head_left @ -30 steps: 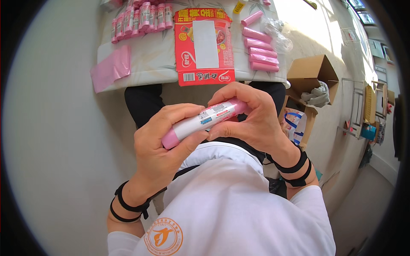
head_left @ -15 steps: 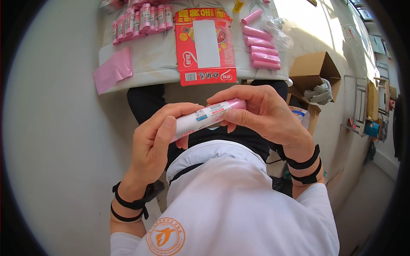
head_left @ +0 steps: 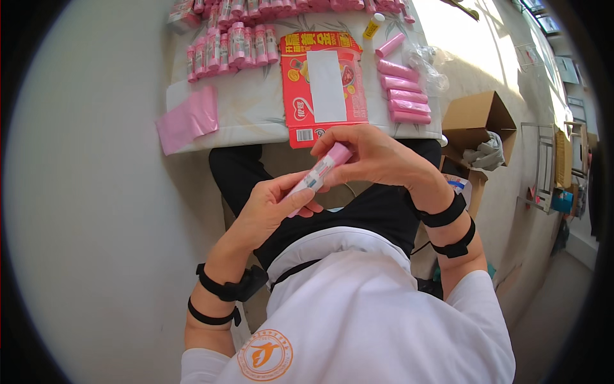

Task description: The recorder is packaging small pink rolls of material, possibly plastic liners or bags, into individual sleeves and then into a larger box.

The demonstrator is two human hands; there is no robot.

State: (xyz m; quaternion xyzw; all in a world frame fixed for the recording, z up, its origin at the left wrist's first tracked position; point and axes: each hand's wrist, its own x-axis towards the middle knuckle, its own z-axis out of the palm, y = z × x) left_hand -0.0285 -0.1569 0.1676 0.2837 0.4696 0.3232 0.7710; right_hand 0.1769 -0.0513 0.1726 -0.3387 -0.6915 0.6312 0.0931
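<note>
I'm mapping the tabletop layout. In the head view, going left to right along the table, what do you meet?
Flat pink sheet → bundle of labelled pink rolls → flattened red carton → stack of plain pink rolls → open cardboard box beside the table.

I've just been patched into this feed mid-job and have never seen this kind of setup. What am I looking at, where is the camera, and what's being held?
There is no machine here: a person works with two bare hands. The single picture comes from a wide fisheye camera worn on the head, looking down, so the white shirt and forearms fill the bottom and straight edges curve near the rim.

The left hand and right hand together hold one pink roll with a label band, above the lap.

Beyond them is a table. On it lie a flattened red carton, a row of banded rolls on the left, plain pink rolls on the right, a pink sheet and a small yellow bottle. An open cardboard box stands to the right.
</note>
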